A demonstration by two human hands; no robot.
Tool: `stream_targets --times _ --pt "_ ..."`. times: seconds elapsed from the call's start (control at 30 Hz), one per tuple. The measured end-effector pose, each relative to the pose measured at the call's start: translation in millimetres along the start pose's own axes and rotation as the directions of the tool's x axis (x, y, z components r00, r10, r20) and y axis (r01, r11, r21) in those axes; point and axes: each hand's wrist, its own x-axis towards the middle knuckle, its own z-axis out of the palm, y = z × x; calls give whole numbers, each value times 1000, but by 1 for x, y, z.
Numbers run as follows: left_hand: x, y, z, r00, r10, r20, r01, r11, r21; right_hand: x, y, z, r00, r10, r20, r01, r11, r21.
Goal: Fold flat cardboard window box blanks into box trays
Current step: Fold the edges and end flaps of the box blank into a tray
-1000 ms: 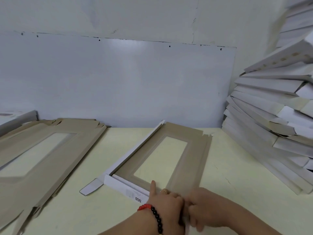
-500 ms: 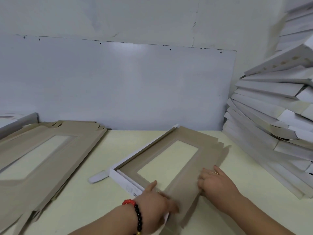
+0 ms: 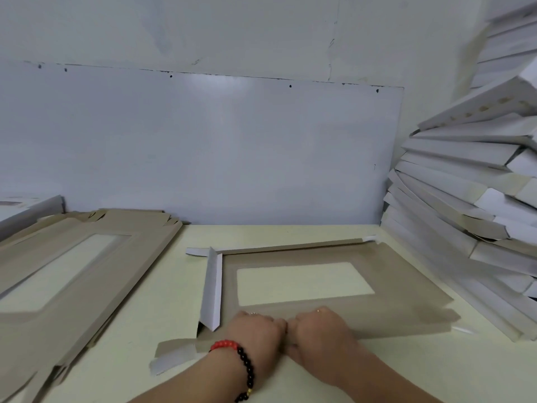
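A brown cardboard window box blank point(image 3: 401, 289) lies on the pale yellow table point(image 3: 162, 289), its long side across my view. Its left wall point(image 3: 212, 289) and far wall stand folded up, white on the outside. My left hand point(image 3: 255, 335), with a red and black bead bracelet, and my right hand point(image 3: 316, 333) sit side by side with fingers curled on the blank's near long flap, gripping its edge. A loose corner tab point(image 3: 174, 356) sticks out at the near left.
A stack of flat brown window blanks point(image 3: 66, 274) lies at the left. A tall leaning pile of folded white box trays point(image 3: 465, 205) fills the right side, close to the blank's right end. A white panel point(image 3: 203, 146) stands behind the table.
The blank has turned from a diagonal lie to lengthwise across me. My two hands, which were apart on it half a second ago, have come together at the near flap.
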Motion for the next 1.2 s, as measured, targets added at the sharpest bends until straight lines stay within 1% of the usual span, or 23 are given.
stream_targets --times 0.07,0.1,0.17,0.23,0.3,0.37,0.43,0.5,0.57,0.63,0.7,0.73,0.8,0.83,0.87,0.9,0.97,1.0,1.07,1.1,1.17,1.2 --pt "1 -6 -3 1000 10 30 -12 998 69 -6 6 -3 995 14 98 -24 994 108" --pt "2 -10 -2 999 13 32 -16 996 86 -12 14 0 991 38 130 -52 993 103" --pt "4 -16 0 999 26 25 -29 992 126 -23 34 -4 974 99 206 -109 993 39" --pt "7 -25 5 999 32 22 -35 982 187 -36 56 -9 937 183 298 -177 983 -47" --pt "11 -38 8 1000 10 -1 -10 974 224 -48 73 -11 903 268 336 -243 963 -114" --pt "17 -54 12 998 -43 -38 50 975 215 -55 82 -10 883 305 358 -275 952 -133" --pt "22 -63 17 993 -94 -70 106 976 193 -59 79 -11 877 297 378 -280 955 -99" --pt "26 -61 23 986 -111 -127 129 981 144 -57 71 -13 882 264 390 -257 964 -71" --pt "29 -46 25 981 -63 -185 73 996 48 -51 62 -12 891 236 388 -241 970 -36" --pt "30 -21 27 964 46 -261 -51 999 -12 -41 49 -6 913 205 353 -229 973 27" --pt "28 9 29 914 158 -373 -180 983 -26 -28 32 2 950 185 252 -214 973 90" --pt "27 22 28 901 174 -398 -210 977 -47 -23 23 6 964 189 189 -211 972 106" --pt "24 32 24 932 131 -339 -190 971 -146 -18 12 12 977 197 80 -206 968 143" --pt "24 29 22 943 127 -309 -183 970 -160 -18 10 12 982 183 53 -190 964 187" --pt "23 23 22 940 152 -305 -201 970 -135 -19 9 11 986 160 41 -165 953 253" --pt "22 14 20 934 196 -299 -234 968 -95 -21 10 7 989 139 57 -150 934 323" --pt "20 -3 19 928 282 -243 -305 950 -62 -29 14 -2 984 99 148 -151 902 404" --pt "19 -10 18 921 320 -225 -340 939 -57 -32 18 -5 977 66 202 -142 910 389" --pt "18 -23 18 910 352 -217 -373 926 -62 -41 26 -7 944 -5 330 -110 938 330" --pt "16 -27 16 901 376 -216 -397 915 -64 -45 30 -10 928 -17 372 -114 938 328" --pt "16 -35 14 852 442 -280 -457 890 14 -53 35 -12 913 0 407 -137 942 307" --pt "15 -36 14 846 443 -295 -456 889 28 -54 35 -14 912 0 410 -126 952 280"
